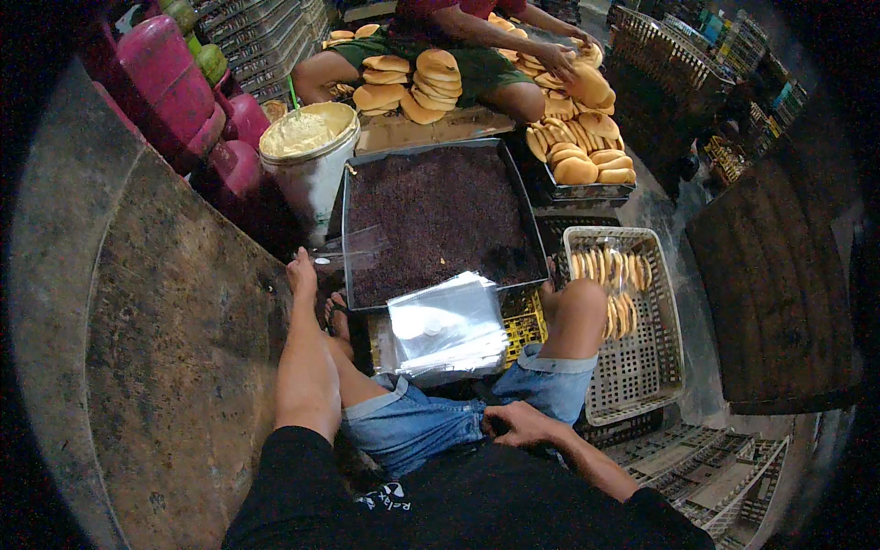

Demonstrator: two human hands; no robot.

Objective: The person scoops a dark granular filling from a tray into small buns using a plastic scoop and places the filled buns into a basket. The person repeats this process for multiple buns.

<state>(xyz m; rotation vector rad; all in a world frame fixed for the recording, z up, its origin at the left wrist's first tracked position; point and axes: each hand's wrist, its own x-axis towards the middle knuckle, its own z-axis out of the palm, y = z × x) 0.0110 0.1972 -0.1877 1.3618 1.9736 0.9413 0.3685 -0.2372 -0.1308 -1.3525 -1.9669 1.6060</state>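
Note:
My left hand (301,268) is stretched forward at the near left corner of a large dark tray of chocolate sprinkles (440,213). It sits against a loose clear plastic bag (356,246) lying over that corner; whether it pinches the bag is unclear. My right hand (515,423) rests in my lap on my denim shorts (431,423), fingers curled, with nothing in it. A stack of clear plastic bags (446,328) lies between my knees on a yellow crate (522,316).
A white bucket of pale cream (307,151) stands left of the tray, beside pink gas cylinders (165,78). A white basket (642,362) on my right holds bagged buns. Opposite, a seated person's hand (557,57) handles round buns (577,147) piled on trays. Dark crates stand at right.

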